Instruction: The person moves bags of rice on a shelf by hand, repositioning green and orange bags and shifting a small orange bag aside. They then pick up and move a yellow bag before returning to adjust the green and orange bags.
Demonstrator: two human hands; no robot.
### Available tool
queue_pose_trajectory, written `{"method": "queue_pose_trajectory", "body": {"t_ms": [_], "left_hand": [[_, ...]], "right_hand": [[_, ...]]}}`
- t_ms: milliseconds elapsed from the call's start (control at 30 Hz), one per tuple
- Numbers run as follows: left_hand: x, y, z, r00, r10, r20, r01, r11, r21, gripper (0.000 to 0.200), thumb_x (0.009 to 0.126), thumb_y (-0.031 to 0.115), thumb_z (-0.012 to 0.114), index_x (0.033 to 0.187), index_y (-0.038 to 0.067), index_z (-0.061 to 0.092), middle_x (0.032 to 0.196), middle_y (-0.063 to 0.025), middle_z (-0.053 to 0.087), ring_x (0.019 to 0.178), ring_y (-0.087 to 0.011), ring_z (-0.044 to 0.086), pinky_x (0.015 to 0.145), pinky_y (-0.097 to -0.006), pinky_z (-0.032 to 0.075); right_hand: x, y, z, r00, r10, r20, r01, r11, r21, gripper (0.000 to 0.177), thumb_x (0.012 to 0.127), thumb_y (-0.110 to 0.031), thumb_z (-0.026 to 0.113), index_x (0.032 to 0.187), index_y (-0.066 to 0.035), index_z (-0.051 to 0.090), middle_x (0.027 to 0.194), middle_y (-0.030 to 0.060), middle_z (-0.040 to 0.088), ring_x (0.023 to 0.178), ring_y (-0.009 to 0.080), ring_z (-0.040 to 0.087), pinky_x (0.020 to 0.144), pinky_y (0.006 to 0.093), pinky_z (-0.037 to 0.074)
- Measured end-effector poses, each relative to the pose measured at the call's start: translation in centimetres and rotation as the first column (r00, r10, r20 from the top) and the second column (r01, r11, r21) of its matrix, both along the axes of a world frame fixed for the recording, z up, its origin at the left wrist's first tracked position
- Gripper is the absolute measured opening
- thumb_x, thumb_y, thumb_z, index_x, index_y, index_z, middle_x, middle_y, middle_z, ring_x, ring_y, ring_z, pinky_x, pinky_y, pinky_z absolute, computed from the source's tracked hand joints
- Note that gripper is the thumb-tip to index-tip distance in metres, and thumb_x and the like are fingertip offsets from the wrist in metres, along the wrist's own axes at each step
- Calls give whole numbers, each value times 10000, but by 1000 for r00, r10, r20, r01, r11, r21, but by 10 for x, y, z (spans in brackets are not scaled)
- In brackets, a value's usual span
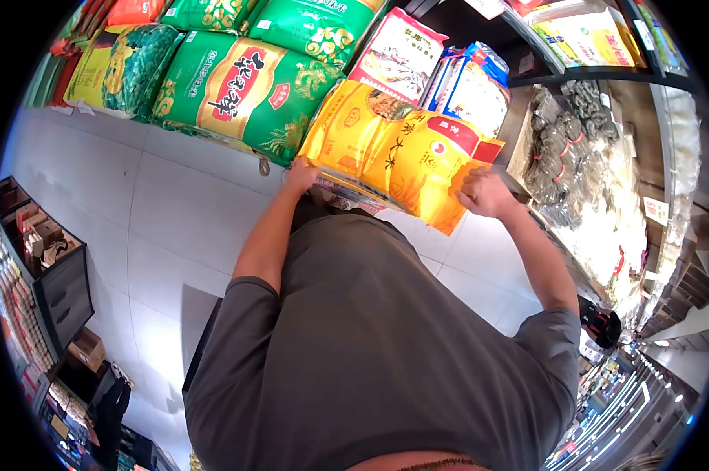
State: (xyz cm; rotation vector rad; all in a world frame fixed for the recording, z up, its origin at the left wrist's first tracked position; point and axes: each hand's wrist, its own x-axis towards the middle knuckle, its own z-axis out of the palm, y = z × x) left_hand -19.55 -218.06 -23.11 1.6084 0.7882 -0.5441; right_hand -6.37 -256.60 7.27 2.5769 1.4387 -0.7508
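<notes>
A large yellow rice bag (398,153) with a red label hangs in front of my chest, held up off the pile. My left hand (301,174) grips its lower left edge, fingers curled under it. My right hand (486,193) is closed on the bag's lower right corner. Below the bag, between my arms, the edge of another printed bag (347,196) shows. My grey shirt fills the lower middle of the view.
Green rice bags (241,90) lie stacked to the left, white and blue bags (441,71) behind. A shelf with bundled dried goods (562,149) runs along the right. A dark display rack (44,267) stands at the left over a pale tiled floor (135,220).
</notes>
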Motion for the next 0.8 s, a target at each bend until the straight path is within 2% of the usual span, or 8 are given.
{"method": "queue_pose_trajectory", "body": {"t_ms": [100, 333, 400, 433, 500, 600, 700, 800], "left_hand": [[-4, -13, 2, 990, -48, -136, 13, 969, -245, 556, 785, 289, 655, 1266, 35, 539, 1142, -146, 633, 1042, -257, 609, 780, -413, 521], [-16, -24, 10, 990, -81, -116, 36, 937, -347, 595, 784, 286, 697, 1293, 46, 505, 1096, -122, 643, 1062, -262, 589, 777, -450, 517], [-15, -20, 14, 988, 152, 2, -151, 986, -64, 620, 776, 283, 689, 1300, 16, 490, 1162, -162, 619, 1061, -324, 593, 837, -465, 502], [-12, -17, 15, 992, 125, 12, -124, 991, -58, 620, 776, 283, 689, 1300, 16, 490, 1162, -162, 619, 1061, -324, 593, 837, -465, 502], [-6, 0, -5, 930, 31, 366, -182, 904, 386, 653, 763, 272, 677, 1318, -7, 472, 1230, -235, 566, 1101, -395, 564, 895, -465, 475], [11, 24, -19, 916, -102, 389, -139, 827, 545, 688, 753, 248, 671, 1340, -31, 448, 1281, -297, 508, 1156, -449, 511, 970, -462, 426], [16, 36, -21, 919, -151, 363, -35, 888, 458, 699, 760, 231, 664, 1362, -35, 428, 1293, -310, 488, 1217, -441, 463, 1022, -466, 384], [15, 27, -15, 880, -400, 256, 208, 809, 549, 710, 762, 219, 667, 1370, -36, 404, 1340, -299, 440, 1246, -445, 428, 1048, -468, 368]], "right_hand": [[-11, -28, -43, 997, 2, -73, -2, 1000, 6, 319, 863, -299, 566, 653, -68, 632, 739, 103, 611, 821, 299, 596, 775, 417, 479], [-19, -61, -144, 978, -168, -120, 143, 970, -197, 294, 845, -281, 517, 779, -33, 661, 888, 168, 668, 895, 350, 619, 810, 448, 486], [-20, -59, -147, 968, -218, -121, 194, 964, -184, 291, 836, -273, 509, 796, -30, 663, 885, 178, 669, 886, 357, 624, 803, 451, 490], [-17, -61, -147, 960, -233, -156, 211, 966, -147, 285, 830, -262, 531, 742, -19, 651, 806, 174, 648, 836, 359, 616, 784, 449, 483], [-15, -55, -123, 948, -267, -173, 252, 962, -104, 291, 823, -252, 553, 688, -9, 639, 727, 170, 627, 786, 362, 608, 766, 447, 476], [-12, -51, -84, 990, -115, -84, 121, 991, 65, 267, 814, -226, 565, 641, -28, 613, 680, 147, 607, 761, 339, 600, 743, 419, 475], [-12, -76, -55, 998, 26, -50, -12, 965, 263, 239, 824, -187, 565, 638, -39, 586, 696, 126, 583, 797, 308, 589, 748, 417, 468], [-4, -126, -96, 999, 29, 35, -36, 972, 234, 173, 820, -178, 553, 708, -53, 596, 827, 88, 607, 915, 272, 577, 912, 403, 444]]}}
